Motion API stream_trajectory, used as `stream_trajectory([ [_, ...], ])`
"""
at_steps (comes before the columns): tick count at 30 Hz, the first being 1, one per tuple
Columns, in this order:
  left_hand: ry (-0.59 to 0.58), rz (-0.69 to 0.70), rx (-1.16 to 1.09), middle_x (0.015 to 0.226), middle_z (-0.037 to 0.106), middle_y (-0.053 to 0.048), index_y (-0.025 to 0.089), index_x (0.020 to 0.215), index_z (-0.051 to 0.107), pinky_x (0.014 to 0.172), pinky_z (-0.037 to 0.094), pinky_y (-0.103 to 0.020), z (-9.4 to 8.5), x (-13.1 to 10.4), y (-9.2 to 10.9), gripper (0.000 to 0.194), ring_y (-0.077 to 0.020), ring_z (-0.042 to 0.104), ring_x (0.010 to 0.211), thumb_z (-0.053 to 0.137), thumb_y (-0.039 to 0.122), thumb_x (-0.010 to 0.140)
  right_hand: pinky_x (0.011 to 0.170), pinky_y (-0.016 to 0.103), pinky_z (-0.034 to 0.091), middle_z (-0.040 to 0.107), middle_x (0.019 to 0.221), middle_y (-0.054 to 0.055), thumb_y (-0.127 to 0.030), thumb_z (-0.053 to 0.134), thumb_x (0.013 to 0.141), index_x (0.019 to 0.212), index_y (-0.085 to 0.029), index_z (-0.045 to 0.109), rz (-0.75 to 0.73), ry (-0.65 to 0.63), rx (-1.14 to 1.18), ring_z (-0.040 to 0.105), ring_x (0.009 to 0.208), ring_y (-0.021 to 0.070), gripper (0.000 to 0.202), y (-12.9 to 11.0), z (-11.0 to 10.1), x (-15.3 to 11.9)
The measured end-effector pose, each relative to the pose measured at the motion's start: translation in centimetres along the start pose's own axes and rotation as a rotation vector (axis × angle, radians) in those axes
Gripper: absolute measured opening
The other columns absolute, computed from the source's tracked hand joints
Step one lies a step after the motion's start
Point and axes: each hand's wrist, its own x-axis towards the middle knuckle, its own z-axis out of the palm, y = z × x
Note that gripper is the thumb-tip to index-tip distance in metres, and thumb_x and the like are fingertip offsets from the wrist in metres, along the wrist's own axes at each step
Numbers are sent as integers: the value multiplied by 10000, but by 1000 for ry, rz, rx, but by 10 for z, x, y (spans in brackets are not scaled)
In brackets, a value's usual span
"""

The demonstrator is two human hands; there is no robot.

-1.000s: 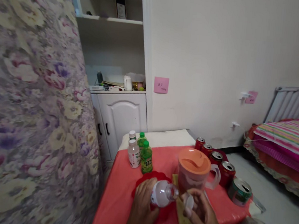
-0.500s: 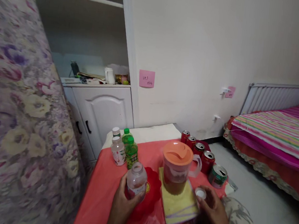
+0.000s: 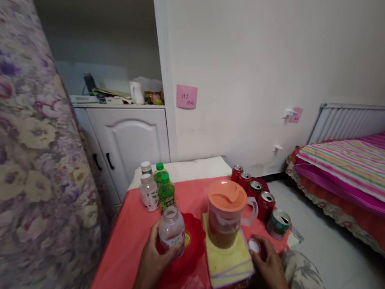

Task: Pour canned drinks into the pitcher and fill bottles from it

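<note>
My left hand (image 3: 158, 258) is wrapped round a clear, open-mouthed bottle (image 3: 172, 230), upright over the left part of a red scalloped tray (image 3: 193, 249). Between thumb and fingers, my right hand (image 3: 268, 260) pinches a white cap (image 3: 255, 246) near the table's right edge. Between the hands stands a clear pitcher (image 3: 223, 220) with an orange lid (image 3: 227, 195) and some brownish liquid inside. It rests on a folded yellow cloth (image 3: 227, 261).
Two green-capped bottles (image 3: 166, 195) and two white-capped bottles (image 3: 148, 195) stand at the table's back left. Several opened cans (image 3: 266, 206) line the right side. A floral curtain (image 3: 25, 146) hangs at the left; a bed (image 3: 354, 164) is at the right.
The view has shifted slightly, so most things appear a little further left. Both hands keep their holds on the bottle and the cap.
</note>
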Motion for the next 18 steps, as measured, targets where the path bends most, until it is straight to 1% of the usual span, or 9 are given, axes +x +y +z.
stream_trajectory([
  [3,7,-5,9,1149,722,-122,186,1193,558,930,544,-450,2,0,3,679,-345,678,1081,768,403,585,1040,485,477,713,1199,121,-382,643,737,1105,-203,669,-11,4,-7,640,1142,323,410,3,0,-1],
  [6,7,1,10,1191,706,-131,186,1218,544,957,532,-461,2,0,3,689,-344,667,1110,769,402,603,1033,479,482,714,1198,109,-377,640,745,1117,-215,671,-16,-3,-12,641,1140,316,406,1,-2,-2],
  [12,36,16,-13,1198,684,-120,195,1238,517,954,528,-446,-8,8,-11,695,-334,660,1104,783,408,632,1014,486,492,723,1168,109,-389,620,774,1093,-212,684,-30,-10,-33,649,1119,318,370,-4,-5,-3],
  [15,43,20,-56,1219,671,-126,193,1240,511,958,527,-429,-13,10,-16,664,-323,656,1122,774,403,669,1006,490,501,727,1161,119,-405,616,771,1085,-201,689,-36,-9,-42,655,1109,323,382,-1,-4,-3],
  [18,49,26,-102,1221,675,-125,192,1246,507,960,526,-420,-15,11,-17,658,-317,657,1130,772,390,677,1014,496,499,725,1178,122,-414,608,771,1102,-197,687,-42,-6,-55,654,1121,326,404,3,-4,-4],
])
